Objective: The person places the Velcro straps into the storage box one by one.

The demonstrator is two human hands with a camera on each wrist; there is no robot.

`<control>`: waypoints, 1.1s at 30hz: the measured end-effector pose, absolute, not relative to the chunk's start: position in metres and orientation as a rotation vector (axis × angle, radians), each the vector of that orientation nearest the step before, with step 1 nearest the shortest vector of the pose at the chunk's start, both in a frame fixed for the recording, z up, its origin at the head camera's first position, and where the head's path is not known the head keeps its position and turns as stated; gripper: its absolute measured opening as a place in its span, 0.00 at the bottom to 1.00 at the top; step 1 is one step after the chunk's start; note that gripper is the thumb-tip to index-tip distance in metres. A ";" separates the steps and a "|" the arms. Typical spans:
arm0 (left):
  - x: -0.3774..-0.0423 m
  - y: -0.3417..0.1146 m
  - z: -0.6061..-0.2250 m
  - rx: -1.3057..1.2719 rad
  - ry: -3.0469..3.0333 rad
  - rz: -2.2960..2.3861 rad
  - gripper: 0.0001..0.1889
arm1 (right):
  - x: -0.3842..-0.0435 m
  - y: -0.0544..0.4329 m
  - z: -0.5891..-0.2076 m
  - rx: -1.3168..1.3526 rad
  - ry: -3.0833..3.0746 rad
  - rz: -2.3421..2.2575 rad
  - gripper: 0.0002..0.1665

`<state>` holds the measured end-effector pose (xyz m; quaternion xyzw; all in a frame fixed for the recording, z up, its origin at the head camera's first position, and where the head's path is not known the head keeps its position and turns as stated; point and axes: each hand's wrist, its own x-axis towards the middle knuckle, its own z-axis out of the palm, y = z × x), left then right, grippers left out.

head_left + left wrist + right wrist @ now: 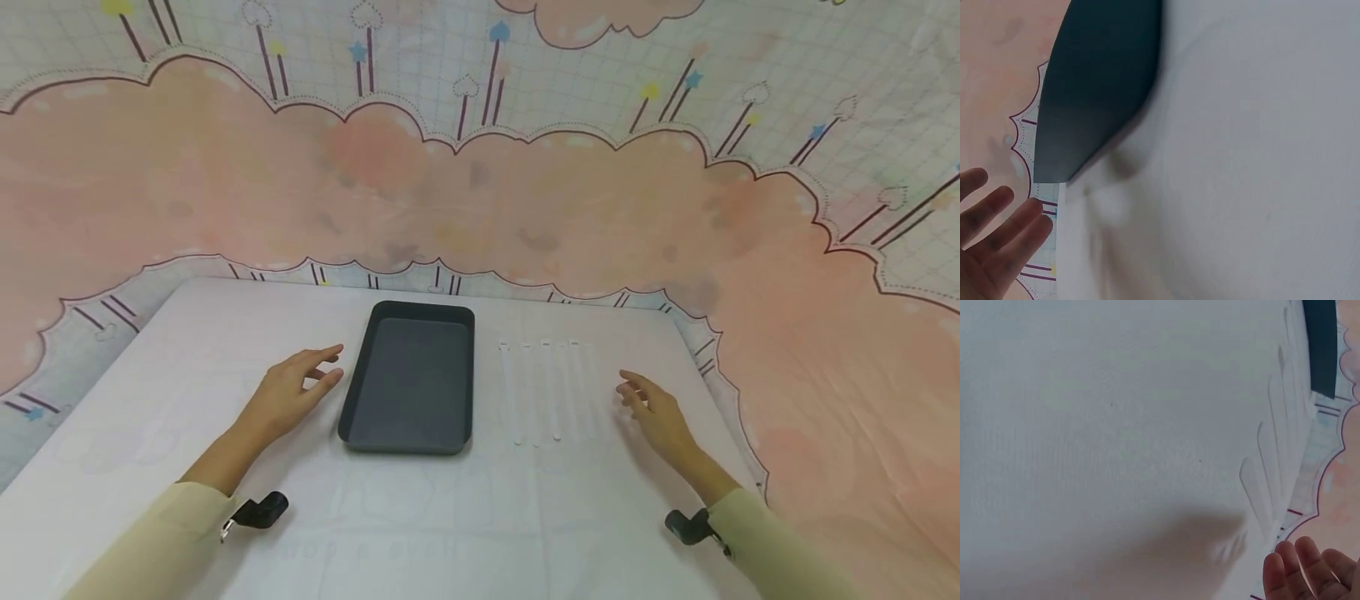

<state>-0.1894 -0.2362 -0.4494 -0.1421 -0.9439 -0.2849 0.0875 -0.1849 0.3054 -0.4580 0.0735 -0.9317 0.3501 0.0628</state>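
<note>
A dark grey rectangular tray [414,383] with raised rounded edges lies on the white table, nothing in it. To its right, several slender whitish, see-through strips [506,383] are laid side by side; the right wrist view shows rounded ends on these strips [1254,494]. My left hand [288,393] hovers left of the tray, fingers relaxed and apart, holding nothing. Beyond the strips on the right, my right hand [662,421] hangs over the table with loosely bent fingers and nothing in them. The left wrist view has the tray [1100,87] above the left fingertips.
A white cloth-like cover [420,525] spreads over the table. Behind and beside it hangs a patterned backdrop [525,200] with pink cloud shapes. Black wrist cameras [258,510] sit at both pale sleeves [165,533].
</note>
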 end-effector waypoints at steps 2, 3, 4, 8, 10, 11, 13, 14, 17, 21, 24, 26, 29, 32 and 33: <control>-0.187 -0.234 -0.455 -0.408 -2.795 -0.894 0.27 | -0.184 0.305 -0.462 0.206 -2.820 1.052 0.27; -0.186 -0.232 -0.458 -0.402 -2.790 -0.914 0.27 | -0.184 0.305 -0.464 0.197 -2.821 1.049 0.27; -0.186 -0.231 -0.459 -0.400 -2.790 -0.933 0.28 | -0.184 0.304 -0.465 0.187 -2.826 1.048 0.27; -0.184 -0.227 -0.463 -0.395 -2.811 -1.001 0.29 | -0.184 0.302 -0.467 0.147 -2.838 1.078 0.28; -0.183 -0.225 -0.465 -0.388 -2.825 -1.032 0.29 | -0.183 0.301 -0.468 0.135 -2.847 1.104 0.28; -0.183 -0.224 -0.466 -0.380 -2.831 -1.049 0.30 | -0.183 0.300 -0.469 0.124 -2.850 1.122 0.28; -0.182 -0.222 -0.467 -0.367 -2.838 -1.112 0.30 | -0.183 0.300 -0.471 0.106 -2.857 1.148 0.29; -0.182 -0.222 -0.468 -0.358 -2.838 -1.143 0.30 | -0.183 0.299 -0.472 0.098 -2.859 1.159 0.29; -0.181 -0.219 -0.470 -0.341 -2.829 -1.247 0.31 | -0.183 0.300 -0.475 0.082 -2.855 1.189 0.29; -0.183 -0.220 -0.474 -0.337 -2.817 -1.331 0.31 | -0.185 0.298 -0.476 0.074 -2.832 1.229 0.28; -0.186 -0.222 -0.475 -0.330 -2.820 -1.367 0.30 | -0.185 0.295 -0.476 0.060 -2.834 1.252 0.27; -0.185 -0.222 -0.476 -0.324 -2.823 -1.389 0.30 | -0.185 0.295 -0.476 0.045 -2.846 1.268 0.26; -0.185 -0.223 -0.477 -0.315 -2.826 -1.426 0.29 | -0.184 0.293 -0.475 0.017 -2.869 1.287 0.27; -0.184 -0.225 -0.479 -0.306 -2.833 -1.437 0.27 | -0.185 0.290 -0.473 -0.001 -2.892 1.303 0.29; -0.184 -0.225 -0.480 -0.303 -2.835 -1.440 0.27 | -0.186 0.289 -0.473 -0.010 -2.900 1.311 0.30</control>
